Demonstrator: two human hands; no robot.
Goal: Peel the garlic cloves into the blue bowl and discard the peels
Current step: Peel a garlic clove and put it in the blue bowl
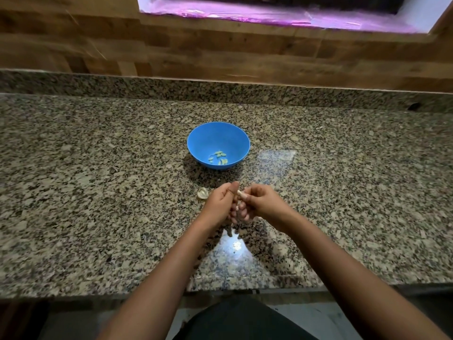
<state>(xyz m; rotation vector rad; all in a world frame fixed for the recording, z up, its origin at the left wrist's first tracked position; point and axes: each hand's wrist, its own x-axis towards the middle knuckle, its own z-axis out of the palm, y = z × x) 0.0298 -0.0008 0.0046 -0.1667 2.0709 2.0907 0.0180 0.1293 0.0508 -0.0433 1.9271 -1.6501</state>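
1. Left of centre frame: a garlic piece (202,193), pale, w/ skin still on by the look of it, lies on the granite counter (98,192) just beside the left hand (219,204). Risk: a knuckle or wrist could nudge it off its spot; it's close enough to get bumped.
2. Centre: left hand and right hand (257,203) are drawn together, fingers curled, both pinching one garlic clove (239,192) between them; only its pale tip shows. Risk: clove is small, prob. slick once bared, so a hard pull could pop it onto the counter instead of the bowl.
3. Above the hands, mid-frame: blue bowl (218,144) sits apart from them, w/ several peeled cloves (220,158) in its bottom. Hands are not over it, so peel bits would drop on the speckled stone, where they'd be hard to spot when clearing up.
4. No bin or peel pile visible; where skins go, can't tell.
5. Surface: polished granite, glare patch in lower centre. Wood-look wall (73,45) across the top; purple-lit window sill (269,15) at upper right.
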